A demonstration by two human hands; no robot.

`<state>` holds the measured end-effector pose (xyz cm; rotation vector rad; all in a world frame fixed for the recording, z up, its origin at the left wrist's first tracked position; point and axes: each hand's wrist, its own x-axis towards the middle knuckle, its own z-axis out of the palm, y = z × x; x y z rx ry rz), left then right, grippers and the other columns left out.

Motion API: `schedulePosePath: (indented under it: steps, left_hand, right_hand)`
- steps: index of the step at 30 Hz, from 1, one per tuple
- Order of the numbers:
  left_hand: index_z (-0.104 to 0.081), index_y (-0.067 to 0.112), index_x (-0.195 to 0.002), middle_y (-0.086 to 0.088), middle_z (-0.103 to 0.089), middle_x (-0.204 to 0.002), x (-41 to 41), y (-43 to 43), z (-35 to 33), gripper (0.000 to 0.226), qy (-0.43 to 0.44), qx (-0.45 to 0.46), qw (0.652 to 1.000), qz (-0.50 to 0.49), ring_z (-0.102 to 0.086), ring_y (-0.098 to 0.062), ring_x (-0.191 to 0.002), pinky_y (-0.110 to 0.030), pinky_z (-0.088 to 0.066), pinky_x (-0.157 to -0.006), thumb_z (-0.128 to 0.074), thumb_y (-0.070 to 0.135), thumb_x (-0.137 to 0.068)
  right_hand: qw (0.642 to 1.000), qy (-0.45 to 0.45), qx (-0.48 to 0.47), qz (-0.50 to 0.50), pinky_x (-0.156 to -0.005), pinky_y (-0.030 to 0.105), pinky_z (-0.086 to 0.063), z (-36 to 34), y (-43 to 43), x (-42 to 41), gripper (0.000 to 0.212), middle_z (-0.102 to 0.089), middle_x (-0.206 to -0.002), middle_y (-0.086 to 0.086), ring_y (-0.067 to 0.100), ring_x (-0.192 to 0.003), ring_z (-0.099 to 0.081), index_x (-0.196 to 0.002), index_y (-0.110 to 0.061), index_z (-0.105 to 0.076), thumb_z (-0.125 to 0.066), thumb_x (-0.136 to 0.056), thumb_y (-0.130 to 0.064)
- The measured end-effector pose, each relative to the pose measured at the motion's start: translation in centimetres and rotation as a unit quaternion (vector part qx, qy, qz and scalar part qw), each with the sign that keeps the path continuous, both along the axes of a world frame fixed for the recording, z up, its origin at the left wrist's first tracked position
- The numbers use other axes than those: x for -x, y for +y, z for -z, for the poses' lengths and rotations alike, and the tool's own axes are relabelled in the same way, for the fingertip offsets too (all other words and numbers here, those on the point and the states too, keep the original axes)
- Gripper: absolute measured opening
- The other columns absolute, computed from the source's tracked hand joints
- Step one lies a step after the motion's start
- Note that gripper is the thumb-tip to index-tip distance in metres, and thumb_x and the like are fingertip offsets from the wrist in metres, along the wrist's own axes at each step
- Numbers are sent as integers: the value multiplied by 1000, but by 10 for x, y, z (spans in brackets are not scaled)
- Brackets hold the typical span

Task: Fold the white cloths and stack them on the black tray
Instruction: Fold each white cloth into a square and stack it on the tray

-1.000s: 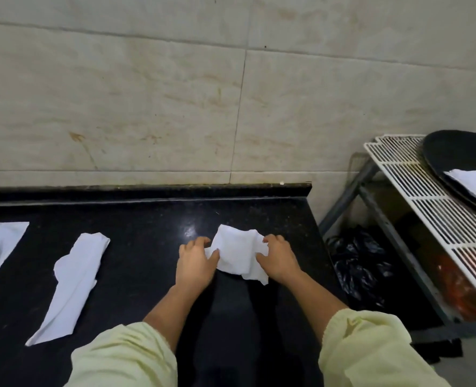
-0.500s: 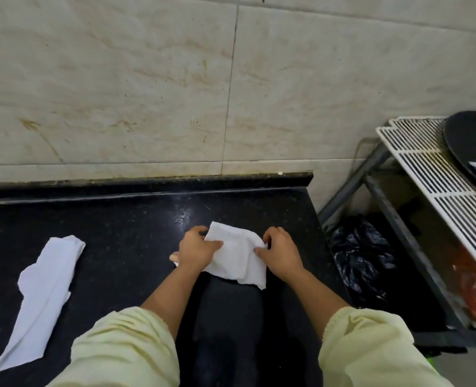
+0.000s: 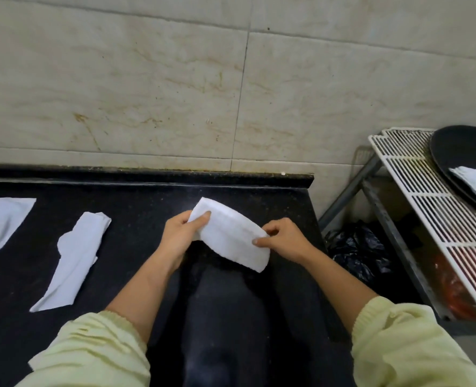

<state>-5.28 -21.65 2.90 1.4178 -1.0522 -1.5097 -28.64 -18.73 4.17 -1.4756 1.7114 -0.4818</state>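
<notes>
Pinching opposite ends, the left hand [image 3: 178,236] and right hand [image 3: 283,239] grip a folded white cloth [image 3: 231,238] just above the black stone counter [image 3: 136,219]. Its long axis runs hand to hand. The round black tray [image 3: 454,146] lies well to the right, nearer the right hand.

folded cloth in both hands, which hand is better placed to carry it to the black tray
Right, probably. The right hand already pinches the folded cloth on the side nearer the black tray, which sits on the wire rack to the person's right. The left hand would have to cross over.
</notes>
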Motion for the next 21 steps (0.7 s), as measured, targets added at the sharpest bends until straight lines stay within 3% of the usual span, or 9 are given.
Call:
schedulePosePath:
  steps: [3,6,10,14,16,21]
  left_hand:
    - [-74,17,-91,-1,-74,-92,-11,14,-15,15,1,24,1000,-12,-66,-15,-86,-25,-50,-72,-64,29,-91]
    - [-74,23,-91,1,-72,-97,-22,21,-27,16,-4,49,998,-29,-65,-13,-91,-21,-51,-71,-62,34,-91]
    - [-75,30,-89,6,-71,-98,-36,20,-36,19,-23,66,995,-69,-59,-16,-100,-34,-44,-89,-64,46,-86]
    - [-75,36,-86,8,-69,-111,-45,17,-44,15,4,44,994,-99,-58,-18,-113,-41,-43,-103,-71,49,-80]
    - [-75,34,-94,8,-69,-116,-50,16,-47,27,21,32,994,-101,-58,-18,-116,-42,-42,-106,-74,53,-74]
    - [-69,20,-114,1,-69,-118,-58,14,-60,27,84,53,991,-92,-62,-14,-110,-27,-47,-91,-64,32,-90]
  right_hand:
    - [998,34,-15,-47,-74,36,-49,-20,7,3,29,-59,-83,6,14,-76,-56,-64,-4,-68,-83,-73,-28]
    - [992,52,-32,-108,-81,41,-48,-39,9,6,41,-54,-80,3,17,-82,-53,-49,-10,-53,-83,-71,-27]
    - [987,37,-45,-147,-72,36,-41,-54,2,13,45,-50,-83,10,24,-75,-47,-67,9,-54,-82,-69,-26]
    - [996,11,6,-84,-66,27,-41,-65,-2,12,23,-59,-68,4,13,-65,-52,-70,-6,-64,-80,-77,-21]
    - [998,-30,50,-34,-68,27,-46,-66,-3,9,21,-66,-69,5,13,-65,-59,-75,-7,-65,-79,-78,-22]
    - [983,-137,110,54,-74,28,-48,-73,-9,6,22,-67,-71,9,15,-68,-60,-92,-1,-66,-77,-81,-17]
